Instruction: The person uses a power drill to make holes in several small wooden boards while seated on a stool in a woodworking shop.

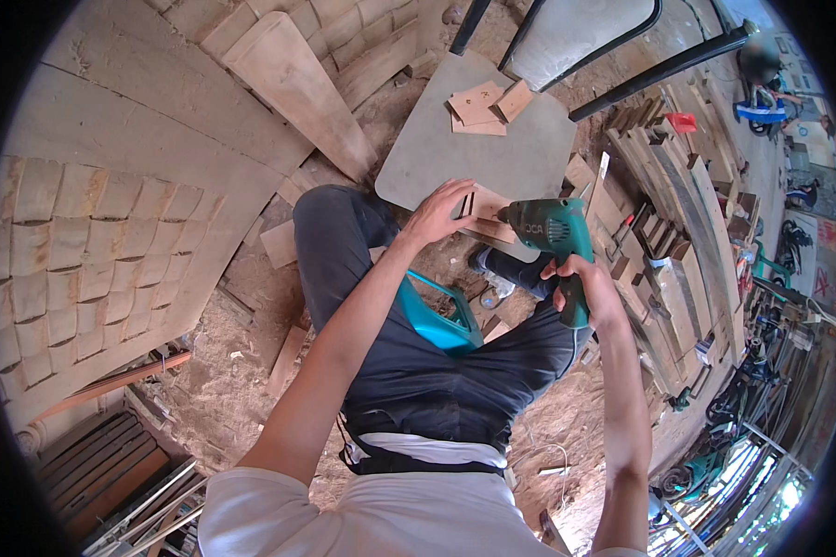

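Note:
My right hand (579, 281) is wrapped round the grip of a green power drill (555, 226). The drill points left, its dark front end at a small flat wooden piece (492, 212). That piece lies at the near edge of a grey chair seat (423, 139). My left hand (439, 213) holds the left end of the piece, fingers on top and thumb toward the drill. Whether the drill's tip touches the wood I cannot tell. Farther up the seat lie several small wooden plates (476, 104), one tilted against the others.
Between my knees is a teal plastic stool (441, 320). A long board (293, 88) leans at the upper left beside a large carved wooden panel (93, 241). Stacked timber (687, 213) lies at the right. Sawdust and offcuts cover the floor. Another person (780, 97) is far right.

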### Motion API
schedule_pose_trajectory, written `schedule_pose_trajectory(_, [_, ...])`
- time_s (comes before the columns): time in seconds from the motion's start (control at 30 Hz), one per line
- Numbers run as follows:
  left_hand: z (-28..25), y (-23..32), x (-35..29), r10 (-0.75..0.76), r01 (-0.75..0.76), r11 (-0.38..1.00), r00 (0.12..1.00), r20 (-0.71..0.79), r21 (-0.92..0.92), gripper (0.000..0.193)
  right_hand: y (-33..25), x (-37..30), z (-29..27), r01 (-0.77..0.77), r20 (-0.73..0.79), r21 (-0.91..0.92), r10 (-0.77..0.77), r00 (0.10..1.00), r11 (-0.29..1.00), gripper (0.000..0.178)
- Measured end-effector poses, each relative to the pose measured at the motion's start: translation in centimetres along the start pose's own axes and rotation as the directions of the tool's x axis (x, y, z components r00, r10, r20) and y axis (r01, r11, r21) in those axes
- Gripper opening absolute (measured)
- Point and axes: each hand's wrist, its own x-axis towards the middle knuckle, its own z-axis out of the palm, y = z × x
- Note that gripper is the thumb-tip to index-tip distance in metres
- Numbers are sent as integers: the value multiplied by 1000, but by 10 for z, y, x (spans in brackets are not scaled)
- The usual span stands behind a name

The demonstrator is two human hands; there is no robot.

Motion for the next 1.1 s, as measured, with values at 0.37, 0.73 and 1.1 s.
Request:
schedule_pose_trajectory(0.37, [-1, 0, 1, -12, 12, 1000, 1000, -4, -16, 55, -1, 1, -3, -2, 9, 19, 2, 1000, 1000, 24])
schedule_pose_trajectory(0.73, [-3, 2, 1, -7, 7, 1000, 1000, -8, 1, 54, -2, 9, -6, -32, 18, 16, 31, 999, 999, 26])
schedule_pose_trajectory(1.1, [-6, 6, 1, -17, 18, 1000, 1000, -16, 4, 56, -6, 11, -3, -18, 8, -21, 18, 1000, 1000, 27])
